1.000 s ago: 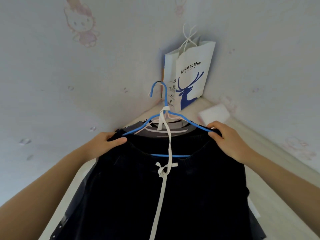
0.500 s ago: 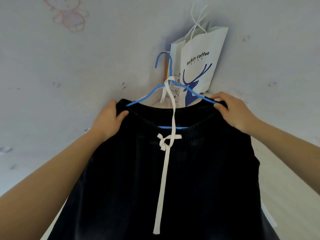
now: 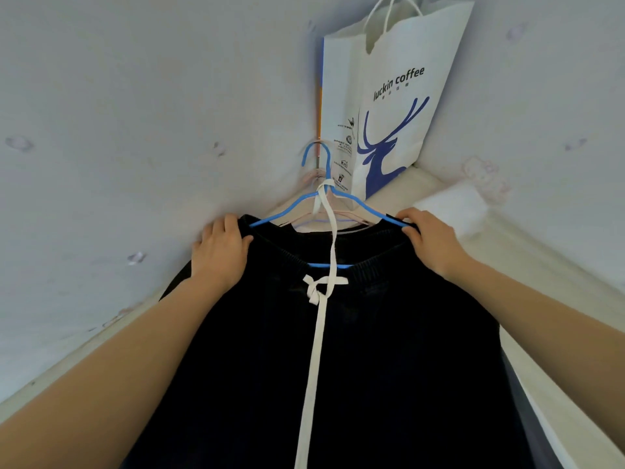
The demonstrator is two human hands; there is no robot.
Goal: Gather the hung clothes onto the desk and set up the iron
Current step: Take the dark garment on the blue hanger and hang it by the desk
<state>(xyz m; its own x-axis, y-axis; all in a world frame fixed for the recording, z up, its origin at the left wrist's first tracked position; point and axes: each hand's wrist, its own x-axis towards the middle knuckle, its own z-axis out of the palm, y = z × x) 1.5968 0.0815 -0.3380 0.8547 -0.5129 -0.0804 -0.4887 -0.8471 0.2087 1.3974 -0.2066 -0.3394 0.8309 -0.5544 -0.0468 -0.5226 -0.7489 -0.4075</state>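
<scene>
A pair of black trousers [image 3: 389,350] with a white drawstring [image 3: 318,333] hangs on a blue hanger [image 3: 304,201] and lies spread over the pale desk [image 3: 575,418]. My left hand [image 3: 220,255] grips the waistband at the hanger's left end. My right hand [image 3: 429,242] grips the waistband at the right end. The drawstring is looped over the hanger's neck. Pink and pale hangers [image 3: 334,221] with other clothes show just behind the waistband, mostly hidden. No iron is in view.
A white paper bag [image 3: 395,96] with a blue deer print stands in the corner where the two walls meet. A white blurred object [image 3: 453,211] lies on the desk to the right of my right hand. The walls close in on both sides.
Both hands have brought the trousers and hanger down toward the desk corner, onto the other hangers. The view has tilted, so the paper bag sits higher and larger.
</scene>
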